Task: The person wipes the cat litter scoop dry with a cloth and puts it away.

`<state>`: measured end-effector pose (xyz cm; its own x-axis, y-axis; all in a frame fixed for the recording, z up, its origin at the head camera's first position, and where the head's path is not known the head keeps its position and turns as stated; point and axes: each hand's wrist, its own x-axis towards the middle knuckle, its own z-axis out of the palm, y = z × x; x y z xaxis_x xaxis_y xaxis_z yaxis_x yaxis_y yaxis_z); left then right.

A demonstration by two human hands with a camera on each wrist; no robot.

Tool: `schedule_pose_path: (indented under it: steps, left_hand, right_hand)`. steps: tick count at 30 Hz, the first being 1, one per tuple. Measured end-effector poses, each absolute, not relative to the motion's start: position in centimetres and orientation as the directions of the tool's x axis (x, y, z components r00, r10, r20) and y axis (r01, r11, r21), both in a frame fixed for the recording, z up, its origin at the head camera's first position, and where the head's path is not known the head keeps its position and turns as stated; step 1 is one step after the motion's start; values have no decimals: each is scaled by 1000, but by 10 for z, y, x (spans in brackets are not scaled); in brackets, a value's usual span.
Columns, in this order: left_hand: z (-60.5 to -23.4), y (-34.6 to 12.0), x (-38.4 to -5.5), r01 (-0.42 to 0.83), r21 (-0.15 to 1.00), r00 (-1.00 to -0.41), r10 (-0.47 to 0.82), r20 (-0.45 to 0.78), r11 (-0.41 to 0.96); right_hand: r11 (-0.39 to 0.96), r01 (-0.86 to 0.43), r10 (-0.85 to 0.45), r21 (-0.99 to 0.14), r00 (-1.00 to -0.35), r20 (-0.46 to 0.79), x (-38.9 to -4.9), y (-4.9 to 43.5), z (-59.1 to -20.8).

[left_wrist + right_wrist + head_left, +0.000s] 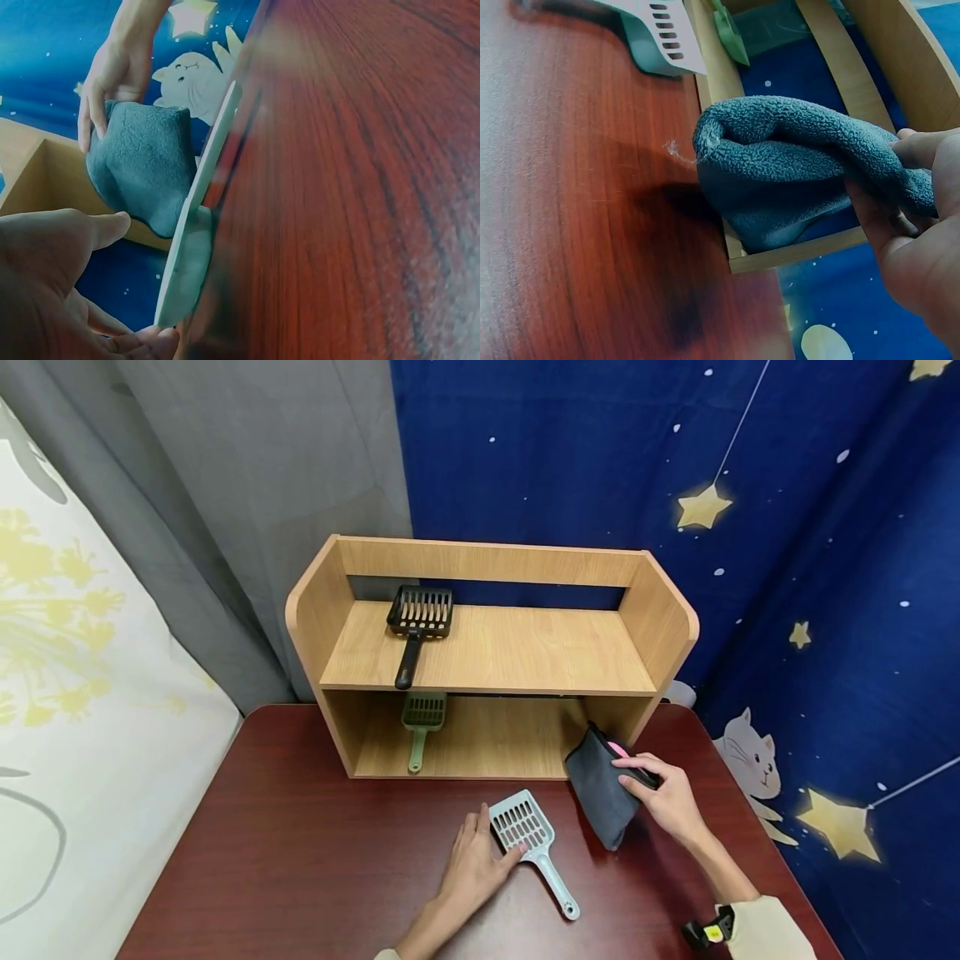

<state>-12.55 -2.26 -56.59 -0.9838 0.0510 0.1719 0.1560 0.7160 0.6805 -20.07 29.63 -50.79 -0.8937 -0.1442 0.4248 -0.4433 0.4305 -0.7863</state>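
My left hand (pixel 474 860) is at a pale blue-grey slotted litter scoop (pixel 558 885) on the table, in front of the shelf. In the left wrist view its fingertips (pixel 161 343) touch the edge of the scoop's head, while the thumb is held out apart from it. My right hand (pixel 671 797) pinches a folded dark grey cloth (pixel 603 789) between thumb and fingers. The cloth hangs by the shelf's front right corner, with a fuzzy rolled fold (pixel 780 124) facing the right wrist camera. Pink and black show along its upper edge in the head view.
A two-tier wooden shelf (pixel 487 647) stands at the back of the dark red table (pixel 300 860). A black slotted scoop (pixel 408 660) lies on its upper tier, the handle reaching the front edge. On the lower tier is a green scoop (pixel 423 718). Curtains (pixel 540 452) hang behind.
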Motion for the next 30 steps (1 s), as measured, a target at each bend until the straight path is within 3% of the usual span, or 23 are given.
schedule_pose_path:
  steps: [18, 30]
  left_hand:
    - [-567, 1, -139, 130, 733, -991, 112, 74, 668]
    - [-573, 21, -134, 223, 502, -974, 177, 139, 836]
  right_hand:
    - [438, -447, -149, -780, -892, 427, -200, 294, -515]
    - [405, -455, -150, -793, -889, 433, -199, 295, -514]
